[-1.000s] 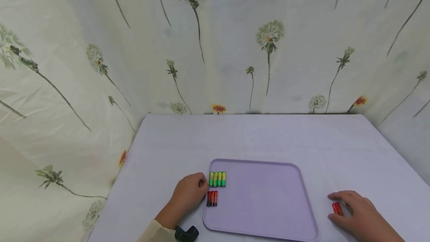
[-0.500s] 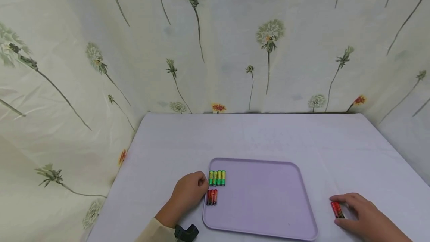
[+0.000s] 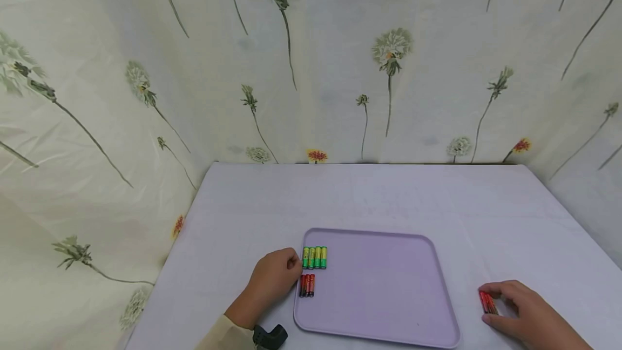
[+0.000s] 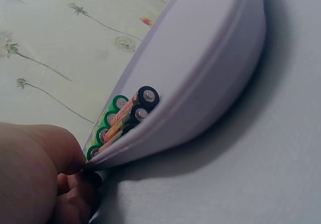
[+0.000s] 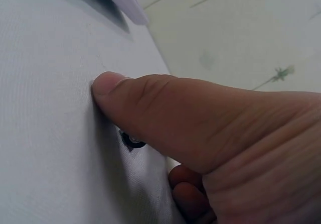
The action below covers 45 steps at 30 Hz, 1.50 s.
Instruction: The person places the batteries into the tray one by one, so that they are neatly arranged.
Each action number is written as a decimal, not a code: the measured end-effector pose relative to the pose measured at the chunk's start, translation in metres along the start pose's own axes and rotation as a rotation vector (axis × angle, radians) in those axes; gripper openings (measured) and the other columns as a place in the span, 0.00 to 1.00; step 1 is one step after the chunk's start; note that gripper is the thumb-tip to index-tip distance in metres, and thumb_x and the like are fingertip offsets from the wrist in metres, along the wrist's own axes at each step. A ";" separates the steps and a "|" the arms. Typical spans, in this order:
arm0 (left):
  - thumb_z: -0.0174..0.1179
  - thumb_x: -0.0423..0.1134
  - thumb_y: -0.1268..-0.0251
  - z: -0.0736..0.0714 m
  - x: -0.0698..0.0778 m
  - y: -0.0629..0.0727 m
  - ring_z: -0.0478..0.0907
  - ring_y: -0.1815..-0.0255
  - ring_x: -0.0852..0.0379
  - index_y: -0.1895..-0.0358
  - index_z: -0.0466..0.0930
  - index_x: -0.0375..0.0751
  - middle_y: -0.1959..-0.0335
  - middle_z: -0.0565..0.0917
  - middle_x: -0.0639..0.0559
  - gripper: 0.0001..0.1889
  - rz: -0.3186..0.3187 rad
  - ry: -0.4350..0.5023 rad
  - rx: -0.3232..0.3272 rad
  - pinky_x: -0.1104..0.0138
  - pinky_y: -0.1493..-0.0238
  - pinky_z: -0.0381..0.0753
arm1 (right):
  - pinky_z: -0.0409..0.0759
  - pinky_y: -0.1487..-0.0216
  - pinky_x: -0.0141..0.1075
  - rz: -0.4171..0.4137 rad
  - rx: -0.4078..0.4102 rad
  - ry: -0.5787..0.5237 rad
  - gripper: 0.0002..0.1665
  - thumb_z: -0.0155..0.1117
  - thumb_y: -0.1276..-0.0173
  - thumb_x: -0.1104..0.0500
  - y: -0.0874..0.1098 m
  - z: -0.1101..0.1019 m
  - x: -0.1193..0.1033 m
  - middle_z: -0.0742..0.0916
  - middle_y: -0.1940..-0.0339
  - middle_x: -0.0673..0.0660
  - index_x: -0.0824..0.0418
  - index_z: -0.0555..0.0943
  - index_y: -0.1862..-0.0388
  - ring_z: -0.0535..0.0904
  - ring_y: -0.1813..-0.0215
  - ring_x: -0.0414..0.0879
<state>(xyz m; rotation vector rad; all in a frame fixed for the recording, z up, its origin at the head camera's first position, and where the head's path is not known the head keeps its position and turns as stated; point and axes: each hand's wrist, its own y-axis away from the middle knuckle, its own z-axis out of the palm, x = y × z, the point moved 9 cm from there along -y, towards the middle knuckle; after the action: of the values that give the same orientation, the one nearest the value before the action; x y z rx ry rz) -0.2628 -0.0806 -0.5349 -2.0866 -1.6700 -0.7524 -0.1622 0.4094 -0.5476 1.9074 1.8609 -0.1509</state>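
My left hand (image 3: 275, 277) pinches the left rim of a lilac tray (image 3: 379, 285), its thumb and curled fingers meeting at the edge in the left wrist view. Inside the tray by that hand lie a row of several green-and-yellow batteries (image 3: 315, 258) and, below it, a row of 3 red-and-black batteries (image 3: 307, 285). Off the tray to the right, my right hand (image 3: 522, 307) holds a few red-and-black batteries (image 3: 488, 303) end to end between thumb and forefinger, at the tablecloth. The right wrist view shows only a black battery end (image 5: 134, 140) beneath the thumb (image 5: 135, 96).
A pale cloth covers the table (image 3: 369, 193). Flower-printed curtain (image 3: 340, 69) hangs behind it and at both sides. The tray's right rim (image 3: 444, 290) stands between the right hand and the rows of batteries. A black strap device (image 3: 270, 337) sits on the left wrist.
My right hand has shifted slightly right and drawn thumb and forefinger onto the ends of the red batteries, which have turned slightly. The left hand and tray have stayed put.
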 end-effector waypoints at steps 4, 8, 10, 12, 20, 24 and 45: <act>0.60 0.45 0.30 0.001 -0.001 0.000 0.72 0.75 0.63 0.71 0.77 0.56 0.79 0.76 0.62 0.09 -0.006 0.009 -0.010 0.66 0.71 0.70 | 0.81 0.54 0.42 0.008 0.012 0.008 0.40 0.80 0.43 0.38 0.001 -0.001 -0.001 0.85 0.45 0.57 0.61 0.83 0.39 0.79 0.48 0.52; 0.60 0.45 0.30 0.001 -0.001 0.000 0.72 0.74 0.63 0.70 0.77 0.56 0.79 0.76 0.62 0.08 -0.005 0.018 -0.009 0.66 0.71 0.70 | 0.79 0.58 0.36 0.012 0.046 0.016 0.40 0.80 0.43 0.37 0.002 -0.004 -0.003 0.85 0.47 0.54 0.60 0.83 0.40 0.79 0.50 0.50; 0.60 0.45 0.30 0.001 -0.001 -0.001 0.72 0.74 0.63 0.70 0.78 0.56 0.79 0.76 0.62 0.08 -0.004 0.018 -0.007 0.66 0.71 0.70 | 0.78 0.60 0.35 0.011 0.068 0.018 0.39 0.81 0.44 0.37 0.004 -0.007 -0.005 0.85 0.48 0.52 0.60 0.84 0.41 0.78 0.51 0.49; 0.60 0.45 0.30 0.001 -0.001 -0.001 0.72 0.74 0.63 0.70 0.77 0.56 0.79 0.76 0.62 0.08 -0.003 0.017 -0.005 0.66 0.71 0.70 | 0.77 0.60 0.34 0.010 0.084 0.017 0.38 0.81 0.44 0.37 0.004 -0.009 -0.007 0.85 0.49 0.51 0.59 0.84 0.42 0.78 0.51 0.48; 0.60 0.45 0.30 0.003 -0.002 -0.001 0.72 0.75 0.63 0.70 0.78 0.56 0.79 0.76 0.62 0.08 -0.005 0.013 -0.007 0.66 0.72 0.70 | 0.76 0.61 0.33 -0.021 0.144 0.009 0.34 0.79 0.40 0.37 0.007 -0.017 -0.009 0.83 0.52 0.47 0.56 0.84 0.43 0.72 0.59 0.31; 0.60 0.45 0.30 0.002 -0.002 -0.001 0.72 0.74 0.63 0.70 0.78 0.56 0.79 0.76 0.62 0.08 -0.007 0.012 -0.004 0.66 0.71 0.70 | 0.75 0.62 0.34 -0.016 0.142 0.005 0.38 0.77 0.40 0.35 0.005 -0.021 -0.010 0.84 0.50 0.49 0.57 0.82 0.40 0.74 0.57 0.36; 0.60 0.45 0.29 -0.001 -0.001 0.000 0.72 0.75 0.63 0.70 0.77 0.56 0.79 0.76 0.62 0.08 0.001 0.015 -0.003 0.66 0.71 0.70 | 0.77 0.62 0.34 -0.088 0.326 -0.038 0.36 0.80 0.41 0.36 -0.001 -0.041 -0.066 0.87 0.49 0.53 0.56 0.83 0.42 0.76 0.54 0.39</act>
<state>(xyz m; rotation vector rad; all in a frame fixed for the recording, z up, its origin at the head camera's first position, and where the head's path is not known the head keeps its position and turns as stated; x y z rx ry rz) -0.2635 -0.0816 -0.5345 -2.0780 -1.6610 -0.7693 -0.1778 0.3650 -0.4860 2.0121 1.9929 -0.5456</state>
